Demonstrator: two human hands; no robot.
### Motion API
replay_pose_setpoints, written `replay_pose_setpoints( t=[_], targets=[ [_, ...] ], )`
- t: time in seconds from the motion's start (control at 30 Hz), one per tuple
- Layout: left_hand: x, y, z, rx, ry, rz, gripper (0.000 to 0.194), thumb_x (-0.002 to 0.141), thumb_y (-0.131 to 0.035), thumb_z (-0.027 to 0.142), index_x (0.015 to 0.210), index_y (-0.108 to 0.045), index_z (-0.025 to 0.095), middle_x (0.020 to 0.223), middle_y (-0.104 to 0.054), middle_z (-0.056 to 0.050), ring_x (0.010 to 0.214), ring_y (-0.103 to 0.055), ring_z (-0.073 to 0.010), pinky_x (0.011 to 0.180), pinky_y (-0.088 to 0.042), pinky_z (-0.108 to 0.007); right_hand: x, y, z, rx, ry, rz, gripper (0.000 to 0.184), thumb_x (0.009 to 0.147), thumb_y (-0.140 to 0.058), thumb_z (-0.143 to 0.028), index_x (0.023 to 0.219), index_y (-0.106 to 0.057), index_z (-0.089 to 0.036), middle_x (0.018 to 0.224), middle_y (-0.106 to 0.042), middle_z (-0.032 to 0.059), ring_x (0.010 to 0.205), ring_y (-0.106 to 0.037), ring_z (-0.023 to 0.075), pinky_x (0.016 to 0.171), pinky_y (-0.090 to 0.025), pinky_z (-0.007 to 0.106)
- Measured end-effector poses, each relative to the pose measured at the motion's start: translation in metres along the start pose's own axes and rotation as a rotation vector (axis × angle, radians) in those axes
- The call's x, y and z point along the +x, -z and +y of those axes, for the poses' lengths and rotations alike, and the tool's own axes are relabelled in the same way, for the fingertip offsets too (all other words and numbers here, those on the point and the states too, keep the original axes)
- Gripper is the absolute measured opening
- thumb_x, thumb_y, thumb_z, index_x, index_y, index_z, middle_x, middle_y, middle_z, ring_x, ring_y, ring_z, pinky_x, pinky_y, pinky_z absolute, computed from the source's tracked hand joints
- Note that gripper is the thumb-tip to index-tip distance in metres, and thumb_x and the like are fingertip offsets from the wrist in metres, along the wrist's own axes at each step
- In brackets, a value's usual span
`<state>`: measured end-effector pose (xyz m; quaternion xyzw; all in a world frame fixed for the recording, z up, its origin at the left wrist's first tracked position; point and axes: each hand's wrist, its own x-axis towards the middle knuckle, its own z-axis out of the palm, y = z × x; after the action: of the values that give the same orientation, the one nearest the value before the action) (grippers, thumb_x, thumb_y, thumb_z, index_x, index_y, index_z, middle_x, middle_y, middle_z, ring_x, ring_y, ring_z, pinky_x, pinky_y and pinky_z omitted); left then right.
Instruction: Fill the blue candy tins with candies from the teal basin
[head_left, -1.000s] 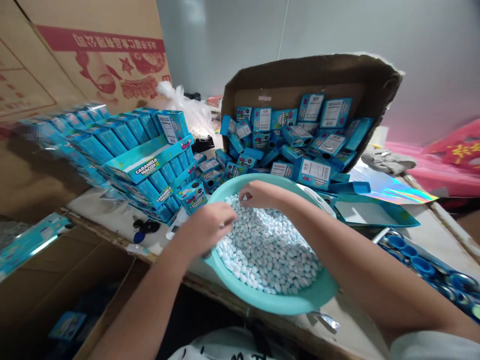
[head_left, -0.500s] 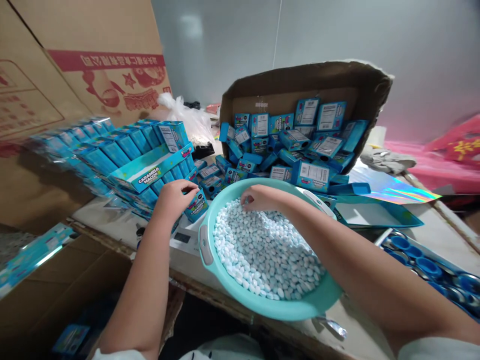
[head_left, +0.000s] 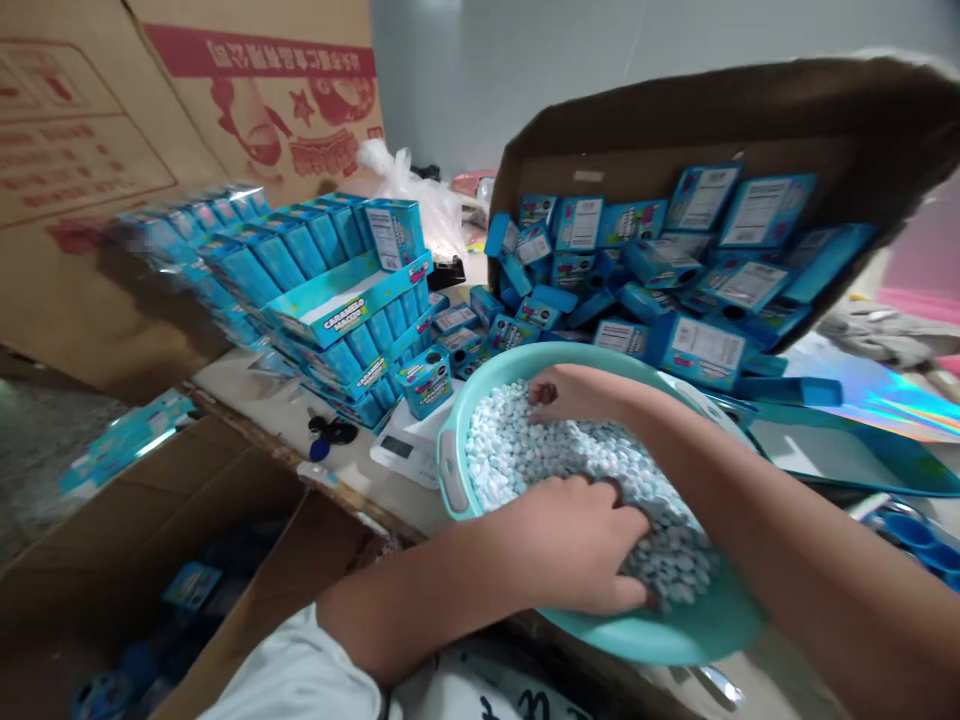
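Left hand: The left hand (head_left: 574,545) is palm down over the near side of the bowl. Its fingers are apart and bent, with the tips down at the candies. It looks open, but I cannot tell if any candy is under it.
Right hand: The right hand (head_left: 576,395) is over the far side of the bowl, with its fingers curled in close to the candies. I cannot tell if it is gripping one.
Candies: The small white and pale blue candies (head_left: 501,445) are in a big heap inside the bowl.
Bowl: The blue-green bowl (head_left: 645,640) is in front of the person, at the near edge of the table (head_left: 244,390).
Scale: The white scale (head_left: 405,452) is just left of the bowl.
Little box: One little blue box (head_left: 427,384) stands at the back of the scale.
Stack: Behind the scale, to the left, is a stack of trays (head_left: 349,305) full of blue boxes.
Brown box: Behind the bowl, a brown box (head_left: 750,120) lies on its side, with lots of blue boxes (head_left: 705,350) in it and spilling out.
Keys: The dark keys (head_left: 331,432) lie left of the scale.
Flat tray: A blue tray (head_left: 847,452) with a pale inside sits right of the bowl.
Bag: A see-through bag (head_left: 424,205) is behind the stack.
Low box: An open carton (head_left: 247,485) is down at the left, with blue boxes inside.
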<state>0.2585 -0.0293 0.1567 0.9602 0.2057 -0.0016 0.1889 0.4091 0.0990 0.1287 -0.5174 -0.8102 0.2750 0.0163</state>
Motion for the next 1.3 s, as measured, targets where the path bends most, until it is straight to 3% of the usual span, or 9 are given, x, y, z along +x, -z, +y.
replay_pose_setpoints(
  t=[0.07, 0.23, 0.47, 0.63, 0.97, 1.17, 1.23, 1.3],
  targets=[
    [0.002, -0.008, -0.003, -0.02, -0.006, -0.007, 0.041, 0.091, -0.058, 0.049, 0.113, -0.068, 0.016, 0.106, -0.068, -0.013, 0.093, -0.066, -0.0299, 0.075, -0.052, -0.04, 0.002, -0.001, 0.001, -0.012, -0.013, -0.01, 0.025, 0.076, -0.079, -0.038, 0.091, -0.072, -0.019, 0.088, -0.071, 0.0042, 0.074, -0.061, 0.0181, 0.063, -0.04, 0.028],
    [-0.01, -0.009, -0.021, -0.102, -0.059, 0.055, 0.023, 0.094, -0.056, 0.034, 0.102, -0.071, 0.019, 0.095, -0.067, -0.008, 0.087, -0.064, -0.0234, 0.069, -0.046, -0.035, 0.007, -0.002, 0.003, -0.024, -0.017, -0.033, 0.015, 0.077, -0.076, -0.035, 0.083, -0.072, -0.022, 0.082, -0.071, 0.0038, 0.071, -0.062, 0.0185, 0.061, -0.041, 0.031],
    [-0.011, -0.005, -0.019, -0.051, -0.18, 0.079, 0.019, 0.095, -0.049, 0.021, 0.096, -0.069, 0.022, 0.086, -0.069, -0.003, 0.08, -0.063, -0.0205, 0.062, -0.038, -0.036, 0.007, -0.005, 0.008, -0.004, -0.012, -0.04, 0.009, 0.08, -0.073, -0.034, 0.08, -0.072, -0.024, 0.08, -0.072, 0.0026, 0.069, -0.063, 0.018, 0.06, -0.043, 0.032],
    [-0.014, -0.004, -0.019, -0.031, -0.18, 0.123, 0.016, 0.094, -0.05, 0.018, 0.096, -0.066, 0.021, 0.085, -0.07, -0.003, 0.081, -0.064, -0.0213, 0.068, -0.041, -0.035, 0.006, -0.005, 0.009, -0.007, -0.03, -0.039, 0.011, 0.079, -0.073, -0.035, 0.082, -0.073, -0.024, 0.081, -0.073, 0.0027, 0.07, -0.064, 0.0184, 0.06, -0.045, 0.032],
    [-0.015, -0.004, -0.019, -0.106, -0.167, 0.093, 0.023, 0.092, -0.051, 0.014, 0.112, -0.061, 0.019, 0.095, -0.072, -0.007, 0.092, -0.068, -0.0236, 0.08, -0.047, -0.034, 0.009, -0.007, 0.013, -0.007, -0.045, -0.044, 0.016, 0.079, -0.074, -0.041, 0.081, -0.074, -0.025, 0.08, -0.073, 0.0039, 0.068, -0.064, 0.0194, 0.059, -0.044, 0.033],
    [-0.015, -0.004, -0.019, -0.123, -0.192, 0.214, 0.023, 0.094, -0.049, 0.015, 0.113, -0.063, 0.017, 0.1, -0.073, -0.006, 0.096, -0.069, -0.0217, 0.086, -0.05, -0.033, 0.008, -0.007, 0.013, -0.018, -0.044, -0.05, 0.017, 0.08, -0.072, -0.04, 0.083, -0.074, -0.024, 0.079, -0.073, 0.0025, 0.068, -0.063, 0.0186, 0.059, -0.043, 0.031],
    [-0.021, 0.005, -0.031, -0.169, -0.126, 0.355, 0.023, 0.097, -0.048, 0.015, 0.113, -0.065, 0.018, 0.106, -0.075, -0.004, 0.103, -0.069, -0.0183, 0.095, -0.05, -0.03, 0.007, -0.006, 0.012, -0.026, -0.046, -0.053, 0.017, 0.08, -0.071, -0.04, 0.082, -0.074, -0.024, 0.076, -0.072, 0.0014, 0.067, -0.063, 0.0187, 0.057, -0.04, 0.031],
    [-0.035, 0.019, -0.054, -0.188, 0.078, 0.583, 0.022, 0.098, -0.052, 0.016, 0.114, -0.067, 0.018, 0.111, -0.075, -0.003, 0.107, -0.068, -0.0158, 0.101, -0.049, -0.028, 0.007, -0.005, 0.011, -0.032, -0.049, -0.055, 0.017, 0.08, -0.071, -0.04, 0.08, -0.074, -0.023, 0.075, -0.072, 0.0007, 0.068, -0.062, 0.0189, 0.057, -0.039, 0.03]
  ],
)
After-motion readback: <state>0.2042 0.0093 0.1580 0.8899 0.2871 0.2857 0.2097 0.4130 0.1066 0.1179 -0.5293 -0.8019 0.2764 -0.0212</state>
